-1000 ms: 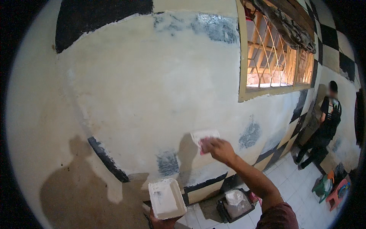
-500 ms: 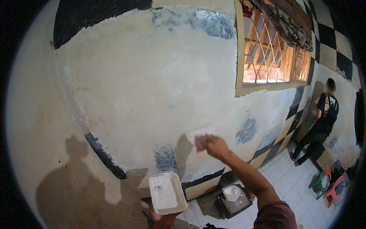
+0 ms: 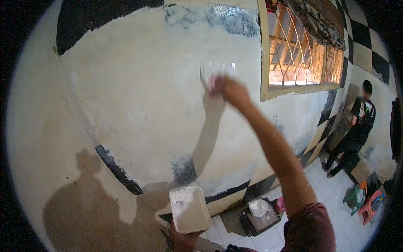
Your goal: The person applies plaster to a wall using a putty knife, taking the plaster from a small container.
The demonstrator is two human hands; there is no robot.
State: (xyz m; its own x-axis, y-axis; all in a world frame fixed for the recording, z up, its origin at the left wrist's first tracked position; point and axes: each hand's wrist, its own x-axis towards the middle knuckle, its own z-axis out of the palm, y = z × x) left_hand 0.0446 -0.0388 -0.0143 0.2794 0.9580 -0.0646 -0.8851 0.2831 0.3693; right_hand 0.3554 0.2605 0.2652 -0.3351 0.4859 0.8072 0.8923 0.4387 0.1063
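Here, right hand (image 3: 233,90) fingers grip a blurred scraper (image 3: 216,69) — blade above them.

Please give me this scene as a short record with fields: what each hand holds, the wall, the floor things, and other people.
right hand: raised against the wall, pressing a flat scraper blade, blurred
left hand: at the lower edge, holding up a rectangular tray of white putty
wall: mostly covered in pale putty, with black paint patches showing at the edges
window: right of the raised hand, yellow frame with metal grille
floor items: a dark tray with a white bag on white tiles
other person: stands at the far right, dark clothes, facing the wall
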